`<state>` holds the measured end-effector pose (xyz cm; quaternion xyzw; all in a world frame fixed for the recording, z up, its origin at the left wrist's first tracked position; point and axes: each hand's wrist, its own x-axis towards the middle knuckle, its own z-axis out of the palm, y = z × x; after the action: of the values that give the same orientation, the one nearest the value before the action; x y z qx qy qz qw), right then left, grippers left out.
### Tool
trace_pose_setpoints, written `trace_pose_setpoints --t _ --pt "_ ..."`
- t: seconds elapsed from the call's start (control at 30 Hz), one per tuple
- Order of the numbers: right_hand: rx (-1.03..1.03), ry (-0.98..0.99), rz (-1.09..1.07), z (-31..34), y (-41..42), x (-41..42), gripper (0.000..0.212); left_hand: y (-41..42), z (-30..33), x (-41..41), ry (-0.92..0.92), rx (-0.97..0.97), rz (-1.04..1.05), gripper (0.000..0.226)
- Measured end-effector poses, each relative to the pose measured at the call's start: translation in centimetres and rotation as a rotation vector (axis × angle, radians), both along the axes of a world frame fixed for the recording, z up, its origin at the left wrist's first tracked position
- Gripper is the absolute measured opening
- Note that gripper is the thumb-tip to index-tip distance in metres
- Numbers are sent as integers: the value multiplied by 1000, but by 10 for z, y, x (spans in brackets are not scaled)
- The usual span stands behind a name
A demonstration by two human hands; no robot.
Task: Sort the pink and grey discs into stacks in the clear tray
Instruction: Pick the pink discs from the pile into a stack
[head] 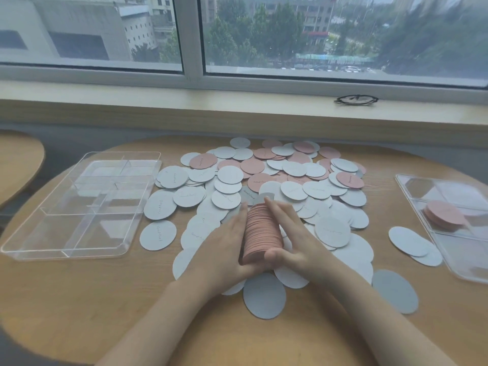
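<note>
Window (317, 35) behind wooden table (66, 299) — rain-blurred, perhaps.

Right tray (433, 233) cut by frame edge; disc lettering (159, 231) prob. unreadable, too small.
</note>
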<state>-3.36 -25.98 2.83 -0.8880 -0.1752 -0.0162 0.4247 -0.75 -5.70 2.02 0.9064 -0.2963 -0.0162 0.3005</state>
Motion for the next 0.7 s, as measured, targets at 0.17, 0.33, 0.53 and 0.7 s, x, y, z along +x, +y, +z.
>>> trace_pose_setpoints --t 0.17,0.33,0.53,0.7 --pt "-62 -80 -43 -7 5 -2 116 -1 8 3 -243 369 33 121" --pt "109 -121 -86 -7 7 -2 100 5 11 3 87 100 -92 131" --pt "92 -181 -75 -6 7 -6 96 9 18 0 242 -337 -118 113" --pt "-106 -158 -32 -6 4 -6 107 9 19 2 156 36 -144 126"
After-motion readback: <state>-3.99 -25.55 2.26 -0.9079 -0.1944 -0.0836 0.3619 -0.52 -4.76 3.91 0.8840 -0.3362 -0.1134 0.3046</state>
